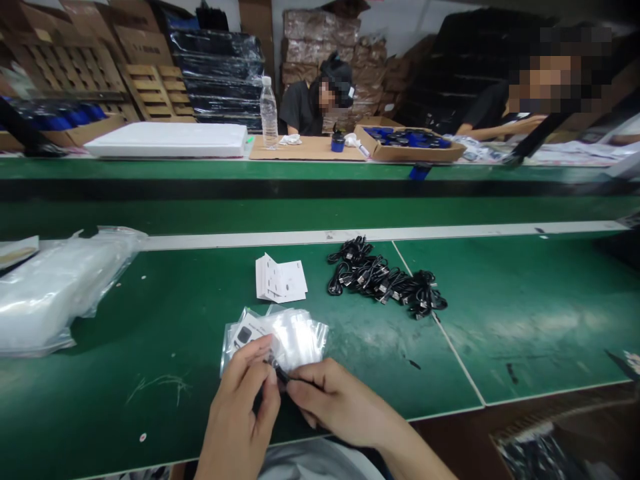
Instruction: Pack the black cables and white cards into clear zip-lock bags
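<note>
The left hand (239,417) and the right hand (340,400) are both closed, pinching a small black cable end (281,372) near the bottom middle. It is just below a clear plastic bag (295,333) on the green desk (165,347). More black cables (380,277) lie farther up.

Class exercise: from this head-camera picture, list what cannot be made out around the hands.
All in the head view:
- Small black item between left hand and right hand: fingers hide its shape.
- Printed card in clear plastic bag: glare hides the text.
- Bundled black cables: connectors too small to identify.
</note>
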The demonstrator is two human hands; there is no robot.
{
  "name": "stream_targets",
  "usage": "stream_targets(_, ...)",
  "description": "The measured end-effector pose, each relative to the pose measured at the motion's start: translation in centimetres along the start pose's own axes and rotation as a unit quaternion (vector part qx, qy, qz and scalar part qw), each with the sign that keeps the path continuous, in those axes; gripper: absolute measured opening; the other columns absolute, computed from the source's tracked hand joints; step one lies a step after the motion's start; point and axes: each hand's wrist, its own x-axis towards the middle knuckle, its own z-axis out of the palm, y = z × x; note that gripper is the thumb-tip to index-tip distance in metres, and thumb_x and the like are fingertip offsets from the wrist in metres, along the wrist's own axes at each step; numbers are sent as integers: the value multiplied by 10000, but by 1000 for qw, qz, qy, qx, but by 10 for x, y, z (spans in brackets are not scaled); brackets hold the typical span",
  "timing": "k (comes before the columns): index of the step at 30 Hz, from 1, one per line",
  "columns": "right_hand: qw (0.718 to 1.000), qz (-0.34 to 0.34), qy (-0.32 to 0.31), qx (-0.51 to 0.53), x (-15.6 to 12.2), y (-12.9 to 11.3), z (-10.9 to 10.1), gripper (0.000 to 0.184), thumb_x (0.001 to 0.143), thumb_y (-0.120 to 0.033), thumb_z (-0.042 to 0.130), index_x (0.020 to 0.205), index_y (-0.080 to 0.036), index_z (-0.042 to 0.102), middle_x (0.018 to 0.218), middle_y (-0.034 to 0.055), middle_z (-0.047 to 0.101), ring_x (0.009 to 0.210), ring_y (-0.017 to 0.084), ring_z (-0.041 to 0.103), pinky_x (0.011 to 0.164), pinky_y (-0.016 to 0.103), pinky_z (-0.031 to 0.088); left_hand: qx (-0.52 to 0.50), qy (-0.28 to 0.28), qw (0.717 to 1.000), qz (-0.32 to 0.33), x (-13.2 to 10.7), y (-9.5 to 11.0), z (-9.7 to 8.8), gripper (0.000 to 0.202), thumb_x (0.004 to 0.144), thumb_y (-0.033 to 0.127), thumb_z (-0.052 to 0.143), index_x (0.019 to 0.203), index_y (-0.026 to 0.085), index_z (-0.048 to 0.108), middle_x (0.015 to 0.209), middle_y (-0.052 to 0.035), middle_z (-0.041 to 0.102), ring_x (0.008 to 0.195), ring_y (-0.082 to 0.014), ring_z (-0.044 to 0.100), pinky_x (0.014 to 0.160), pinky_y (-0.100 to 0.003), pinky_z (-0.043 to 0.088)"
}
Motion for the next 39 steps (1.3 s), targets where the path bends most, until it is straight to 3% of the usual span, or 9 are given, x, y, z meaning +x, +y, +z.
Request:
stream_targets(5, 976, 41, -44, 211, 5, -3, -3, 250, 814, -373, 533, 675, -174, 473, 545, -83, 426, 385, 29, 231, 365, 161, 168, 3, 4, 1000, -1, -6, 5, 0, 143, 859, 130, 408, 792, 210, 505, 1234, -107, 455, 1081, -225, 509, 860, -372, 458)
stream_targets(12, 993, -23, -95, 74, -8, -7, -10, 175, 883, -241, 467, 934, -150, 608, 565, -53, 525, 399, 46, 391, 401, 150, 302, -3, 8, 1000, 15, -7, 8, 0, 134, 856, 112, 409, 800, 218, 468, 1268, -111, 420, 1144, -255, 435, 889, -431, 419)
stream_targets(16, 994, -51, 41, -82, -7, -4, 0, 252, 907, -197, 411, 786, -168, 630, 646, -19, 608, 452, 74, 519, 484, 184, 404, 16, 17, 999, 45, -4, 13, -2, 160, 835, 74, 407, 777, 216, 452, 1264, -101, 413, 1229, -280, 358, 932, -460, 371)
stream_targets(19, 940, -96, 224, -238, -1, 2, 14, 252, 844, -155, 489, 607, -177, 574, 623, -9, 571, 543, 118, 534, 542, 220, 400, 24, 6, 997, 73, -3, 16, -3, 177, 816, 46, 416, 777, 215, 452, 1275, -95, 398, 1270, -269, 320, 1006, -478, 308)
stream_targets(23, 915, -89, 349, -178, 7, 11, 25, 169, 704, -107, 602, 839, -190, 545, 776, 1, 588, 626, 133, 552, 592, 232, 425, 27, -4, 995, 92, -4, 17, -2, 179, 802, 45, 431, 800, 221, 461, 1307, -93, 387, 1302, -237, 297, 1058, -457, 275)
stream_targets(30, 986, -64, 128, -83, 3, -2, 4, 101, 707, -80, 626, 664, -165, 590, 576, -64, 536, 541, 88, 485, 525, 189, 355, 39, -54, 995, 68, 2, 3, -20, 225, 733, 313, 608, 918, 248, 497, 1269, -111, 545, 1211, -340, 457, 1026, -671, 140)
stream_targets(33, 988, -79, 95, -92, -2, -11, 1, 110, 736, -73, 601, 750, -173, 643, 643, -47, 591, 580, 92, 519, 559, 198, 383, 35, -162, 986, 0, 13, -3, -36, 565, 595, 401, 744, 1095, 282, 510, 980, -42, 704, 853, -284, 662, 795, -476, 501)
stream_targets(36, 992, -97, 81, -8, -5, -14, 2, 154, 828, -114, 513, 916, -180, 622, 706, -22, 613, 653, 109, 576, 634, 226, 442, -30, -247, 962, -110, 21, -2, -45, 255, 670, 378, 698, 898, 299, 613, 711, 52, 694, 601, -187, 635, 528, -269, 493)
stream_targets(39, 987, -101, 96, 85, -7, -12, 4, 216, 871, -224, 509, 1080, -183, 543, 757, -2, 613, 741, 135, 598, 707, 272, 466, -123, -246, 943, -188, 23, -1, -42, 180, 750, 411, 608, 800, 242, 646, 653, 31, 674, 571, -162, 603, 510, -230, 457)
